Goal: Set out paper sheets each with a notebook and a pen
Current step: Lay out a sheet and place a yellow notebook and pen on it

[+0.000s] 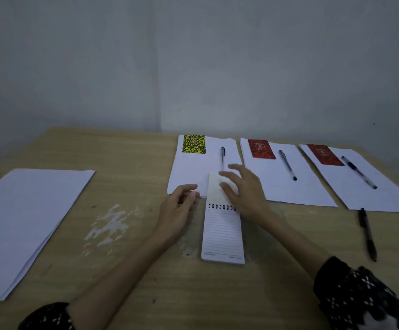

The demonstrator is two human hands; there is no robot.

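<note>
Taking the open spiral notebook [222, 232] at the centre as landmark: far to its left a stack of spare paper [27, 225] lies near the surface's [134, 158] left edge, with bare wood between, likely room for another set. Just left of the notebook the left hand [178, 210] rests with fingers loosely curled at the near edge of the first sheet [189, 172], seemingly steadying it and gripping nothing. That sheet, behind the notebook, carries a yellow notebook [194, 144] and a pen [222, 158]. The right hand [243, 186] lies on the notebook's flipped-back cover [217, 186] with fingers spread and straight, probably about to fold it shut. Right of the notebook are two more sheets [289, 186], each with a red notebook [261, 149] and pen [287, 167]. A loose pen [368, 234] waits near the right edge, well apart.
</note>
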